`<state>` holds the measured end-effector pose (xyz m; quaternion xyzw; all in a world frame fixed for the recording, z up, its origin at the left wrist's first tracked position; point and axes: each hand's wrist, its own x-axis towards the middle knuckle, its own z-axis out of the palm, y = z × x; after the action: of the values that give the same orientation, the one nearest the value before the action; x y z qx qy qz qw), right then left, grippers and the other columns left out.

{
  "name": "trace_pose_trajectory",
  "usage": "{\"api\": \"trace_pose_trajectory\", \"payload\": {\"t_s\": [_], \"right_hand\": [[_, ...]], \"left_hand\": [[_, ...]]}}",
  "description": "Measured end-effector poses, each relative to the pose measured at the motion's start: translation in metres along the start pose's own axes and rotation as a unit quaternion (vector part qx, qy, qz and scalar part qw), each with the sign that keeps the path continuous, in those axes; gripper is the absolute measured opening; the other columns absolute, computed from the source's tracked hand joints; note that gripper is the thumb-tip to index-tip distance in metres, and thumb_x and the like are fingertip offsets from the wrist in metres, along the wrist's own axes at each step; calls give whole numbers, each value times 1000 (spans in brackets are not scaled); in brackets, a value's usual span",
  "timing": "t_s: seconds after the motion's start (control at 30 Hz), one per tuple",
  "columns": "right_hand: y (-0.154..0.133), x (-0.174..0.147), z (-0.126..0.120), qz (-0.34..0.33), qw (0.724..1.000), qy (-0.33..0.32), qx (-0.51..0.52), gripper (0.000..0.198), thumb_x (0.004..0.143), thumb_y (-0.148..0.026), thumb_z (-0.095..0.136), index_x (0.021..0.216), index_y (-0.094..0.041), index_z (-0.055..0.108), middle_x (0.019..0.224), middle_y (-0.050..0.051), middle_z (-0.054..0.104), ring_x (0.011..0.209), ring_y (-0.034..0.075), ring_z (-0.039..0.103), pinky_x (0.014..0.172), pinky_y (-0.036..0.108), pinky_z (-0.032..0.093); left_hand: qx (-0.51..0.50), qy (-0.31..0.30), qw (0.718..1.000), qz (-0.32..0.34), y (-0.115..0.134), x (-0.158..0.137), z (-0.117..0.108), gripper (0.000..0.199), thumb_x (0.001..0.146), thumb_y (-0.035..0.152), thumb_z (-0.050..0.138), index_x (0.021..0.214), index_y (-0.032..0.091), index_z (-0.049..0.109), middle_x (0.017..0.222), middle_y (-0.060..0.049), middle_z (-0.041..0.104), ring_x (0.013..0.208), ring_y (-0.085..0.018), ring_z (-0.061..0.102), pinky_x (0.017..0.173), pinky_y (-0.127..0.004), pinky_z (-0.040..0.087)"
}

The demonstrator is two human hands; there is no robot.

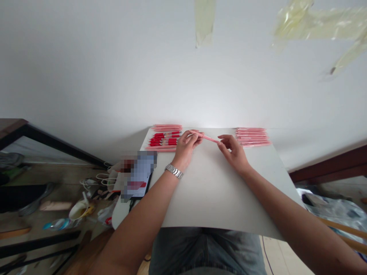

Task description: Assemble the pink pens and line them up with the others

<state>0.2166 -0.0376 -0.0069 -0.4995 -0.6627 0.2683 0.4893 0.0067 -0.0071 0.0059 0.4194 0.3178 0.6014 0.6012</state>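
Note:
A slim pink pen [209, 138] is held level above the white table, slanting slightly down to the right. My left hand [185, 148], with a metal watch on its wrist, pinches the pen's left part between thumb and fingers. At the pen's right end, my right hand [234, 153] has its thumb and fingertips closed on the tip. Beside my left hand lie several red pens [163, 142] with clear sections, partly hidden by it. A row of pink pens [252, 136] lies just beyond my right hand.
More pink pens [167, 127] lie at the table's back left. A phone [140, 177], blurred out, rests on the left edge of the white table [212, 198]. A white wall [129, 68] with tape strips stands behind. Cables and a cup [78, 210] are on the floor at left.

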Motion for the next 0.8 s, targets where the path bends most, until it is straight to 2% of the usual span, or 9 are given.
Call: {"api": "trace_pose_trajectory", "payload": {"t_s": [0.13,0.3,0.4,0.67,0.8], "right_hand": [[5,0,3,-15,1000,13,1,43,90,-51,71,123,-25,60,99,5,68,84,19,67,76,34,58],[6,1,3,-31,999,19,-14,29,95,-48,66,111,-24,64,101,5,70,84,18,66,77,34,57],[4,1,2,-27,999,15,-21,30,96,-51,64,109,-24,65,100,6,71,85,19,66,77,35,57],[-3,1,-1,-17,999,-6,-41,38,101,-59,53,96,-22,64,82,4,67,73,18,61,67,32,50],[-4,1,-2,-14,999,-10,-49,40,102,-60,51,93,-22,63,81,4,66,72,18,59,66,31,49]], "left_hand": [[2,5,1000,7,0,-1,1,32,83,45,83,95,20,68,109,-8,77,101,-18,73,97,-36,56],[2,-4,1000,7,1,-2,2,32,83,45,83,95,19,68,110,-8,77,100,-18,73,98,-36,56],[2,-6,1000,6,1,-2,2,31,83,44,83,96,20,69,111,-8,77,101,-18,73,99,-36,56],[-1,-25,1000,6,2,-3,2,29,85,43,82,99,19,70,112,-10,77,103,-19,73,102,-39,55],[-4,-25,1000,4,2,-4,3,32,83,44,84,97,19,70,111,-11,77,103,-20,73,103,-40,54]]}}
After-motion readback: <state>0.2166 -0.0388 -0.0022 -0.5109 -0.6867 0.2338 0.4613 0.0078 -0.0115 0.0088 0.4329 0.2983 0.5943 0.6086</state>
